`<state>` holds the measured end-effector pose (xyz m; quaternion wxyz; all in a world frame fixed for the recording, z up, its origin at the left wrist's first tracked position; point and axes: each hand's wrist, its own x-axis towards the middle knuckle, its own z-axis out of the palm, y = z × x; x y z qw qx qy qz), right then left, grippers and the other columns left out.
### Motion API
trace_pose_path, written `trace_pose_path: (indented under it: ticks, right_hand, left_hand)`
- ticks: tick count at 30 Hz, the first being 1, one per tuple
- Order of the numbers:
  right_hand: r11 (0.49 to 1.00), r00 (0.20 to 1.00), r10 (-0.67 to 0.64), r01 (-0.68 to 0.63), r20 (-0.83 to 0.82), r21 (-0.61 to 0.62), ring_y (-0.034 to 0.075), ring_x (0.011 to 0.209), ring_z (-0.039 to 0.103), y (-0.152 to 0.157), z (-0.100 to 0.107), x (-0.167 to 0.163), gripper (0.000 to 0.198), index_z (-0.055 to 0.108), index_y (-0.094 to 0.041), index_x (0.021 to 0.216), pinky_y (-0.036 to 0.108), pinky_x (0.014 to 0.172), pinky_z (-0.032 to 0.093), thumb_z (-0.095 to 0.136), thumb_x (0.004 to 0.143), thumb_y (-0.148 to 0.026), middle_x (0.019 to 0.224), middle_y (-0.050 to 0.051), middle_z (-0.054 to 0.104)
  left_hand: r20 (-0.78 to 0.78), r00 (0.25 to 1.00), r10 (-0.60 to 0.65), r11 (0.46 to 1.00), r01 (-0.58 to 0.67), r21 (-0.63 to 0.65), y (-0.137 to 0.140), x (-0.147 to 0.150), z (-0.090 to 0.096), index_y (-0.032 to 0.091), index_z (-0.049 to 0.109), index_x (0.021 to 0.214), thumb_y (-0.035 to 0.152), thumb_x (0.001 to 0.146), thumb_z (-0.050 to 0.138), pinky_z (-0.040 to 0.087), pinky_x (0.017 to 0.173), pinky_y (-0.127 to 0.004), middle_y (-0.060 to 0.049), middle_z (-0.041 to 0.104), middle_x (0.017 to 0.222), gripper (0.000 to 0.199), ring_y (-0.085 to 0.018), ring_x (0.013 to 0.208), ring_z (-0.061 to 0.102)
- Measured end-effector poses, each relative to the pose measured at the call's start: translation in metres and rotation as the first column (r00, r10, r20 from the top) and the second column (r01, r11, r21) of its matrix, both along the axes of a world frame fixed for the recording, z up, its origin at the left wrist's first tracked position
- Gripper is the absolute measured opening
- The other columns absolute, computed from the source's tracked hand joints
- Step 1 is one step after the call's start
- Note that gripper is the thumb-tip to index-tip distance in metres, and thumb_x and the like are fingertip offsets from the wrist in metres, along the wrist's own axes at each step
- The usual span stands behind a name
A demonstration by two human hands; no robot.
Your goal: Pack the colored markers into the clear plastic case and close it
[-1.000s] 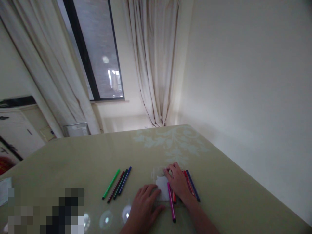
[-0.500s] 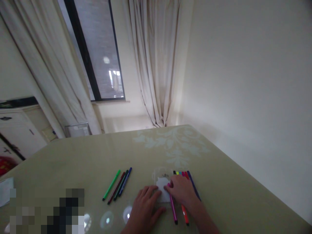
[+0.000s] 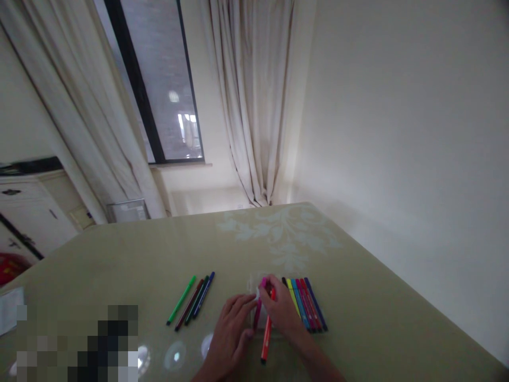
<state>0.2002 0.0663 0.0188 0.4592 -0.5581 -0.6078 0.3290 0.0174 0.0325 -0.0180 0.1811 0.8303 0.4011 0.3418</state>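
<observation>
My right hand (image 3: 282, 307) is closed around a red-orange marker pen (image 3: 266, 342), whose dark tip points toward me. Its fingertips also touch the upper end of a magenta marker pen (image 3: 258, 313). That pen lies along the left side of a clear plastic case (image 3: 251, 281) with a white insert, partly covered by my hands. My left hand (image 3: 234, 323) rests at the case's left edge, fingers stretched out, holding nothing. Just right of my right hand is a row of several marker pens (image 3: 307, 305), including yellow, blue, purple, red and navy.
Left of my hands lie a bright green marker (image 3: 181, 301), a dark red marker (image 3: 189, 305) and two darker ones (image 3: 201, 297). The table (image 3: 131, 260) meets a wall (image 3: 417, 185) on the right. A pale sheet (image 3: 11, 310) lies at the left edge.
My right hand has moved left with both pens. The magenta pen now lies in the case, and the red-orange pen has swung left. More of the pen row shows.
</observation>
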Motion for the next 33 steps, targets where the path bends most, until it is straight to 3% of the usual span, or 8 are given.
trace_pose_path:
  ticks: [4,9,14,20,23,27,31,33]
  right_hand:
    - [0.996,0.994,0.093,-0.093,-0.048,0.013,0.02,0.082,0.061,-0.007,-0.001,-0.009,0.022,0.064,-0.02,0.093,0.029,0.077,0.048,0.053,0.093,-0.039,0.087,0.003,0.066]
    - [0.991,0.978,0.132,-0.125,-0.16,0.052,0.016,0.075,0.057,-0.012,0.0,-0.008,0.026,0.061,-0.021,0.095,0.027,0.071,0.048,0.052,0.099,-0.045,0.083,0.0,0.061]
    - [0.978,0.95,0.205,-0.206,-0.236,0.019,0.014,0.067,0.055,-0.018,0.0,-0.01,0.027,0.059,-0.022,0.094,0.024,0.061,0.047,0.054,0.099,-0.049,0.081,-0.001,0.059]
    - [0.973,0.975,0.22,-0.216,-0.044,0.079,0.02,0.088,0.064,-0.019,0.003,-0.01,0.024,0.065,-0.022,0.107,0.03,0.079,0.05,0.051,0.1,-0.04,0.097,0.004,0.069]
    - [0.973,0.977,0.208,-0.212,0.042,0.094,0.02,0.093,0.065,-0.016,0.0,-0.009,0.028,0.067,-0.023,0.113,0.032,0.086,0.049,0.052,0.101,-0.043,0.104,0.005,0.071]
    - [0.993,0.999,0.027,-0.03,0.027,0.111,0.019,0.083,0.065,-0.003,-0.003,0.003,0.041,0.066,-0.021,0.124,0.03,0.074,0.051,0.049,0.101,-0.05,0.116,0.01,0.071]
    - [0.98,0.991,-0.125,0.115,0.055,0.162,0.021,0.085,0.066,0.012,-0.004,0.027,0.041,0.071,-0.02,0.113,0.031,0.076,0.05,0.048,0.099,-0.05,0.108,0.01,0.073]
    - [0.963,0.976,-0.201,0.182,0.081,0.199,0.021,0.083,0.065,0.02,-0.006,0.041,0.041,0.072,-0.019,0.109,0.032,0.075,0.05,0.048,0.098,-0.051,0.105,0.01,0.073]
  left_hand:
    - [0.103,0.989,0.111,0.986,-0.096,-0.138,-0.006,0.01,0.008,0.024,0.05,0.147,0.056,0.096,0.058,0.056,0.099,-0.042,-0.012,0.07,0.125,0.06,-0.027,0.113,0.065]
    - [0.163,0.971,0.174,0.98,-0.155,-0.121,-0.01,0.019,-0.001,0.022,0.037,0.156,0.044,0.104,0.044,0.058,0.096,-0.04,-0.016,0.065,0.133,0.057,-0.025,0.112,0.067]
    - [-0.047,0.979,0.199,0.98,-0.2,-0.015,-0.007,0.012,-0.021,0.029,0.027,0.161,0.029,0.107,0.034,0.059,0.095,-0.033,-0.012,0.063,0.139,0.055,-0.022,0.119,0.067]
    - [-0.288,0.912,0.291,0.951,-0.242,0.194,0.002,0.008,-0.047,0.025,0.036,0.156,0.018,0.104,0.039,0.059,0.087,-0.028,-0.011,0.068,0.127,0.053,-0.02,0.104,0.072]
    - [-0.362,0.858,0.365,0.922,-0.278,0.27,0.009,0.0,-0.049,0.022,0.039,0.155,0.006,0.099,0.037,0.058,0.087,-0.028,-0.012,0.067,0.129,0.058,-0.02,0.102,0.072]
    - [-0.41,0.731,0.546,0.837,-0.461,0.294,0.019,-0.024,-0.032,0.02,0.038,0.157,-0.007,0.09,0.034,0.057,0.086,-0.026,-0.013,0.065,0.132,0.073,-0.02,0.106,0.07]
    - [-0.52,0.548,0.655,0.749,-0.563,0.349,0.02,-0.038,-0.013,0.018,0.055,0.147,-0.001,0.094,0.033,0.058,0.084,-0.033,-0.015,0.067,0.122,0.06,-0.024,0.102,0.069]
    - [-0.538,0.505,0.675,0.727,-0.579,0.369,0.018,-0.037,-0.007,0.022,0.054,0.148,0.008,0.099,0.037,0.057,0.088,-0.041,-0.014,0.068,0.118,0.054,-0.027,0.103,0.068]
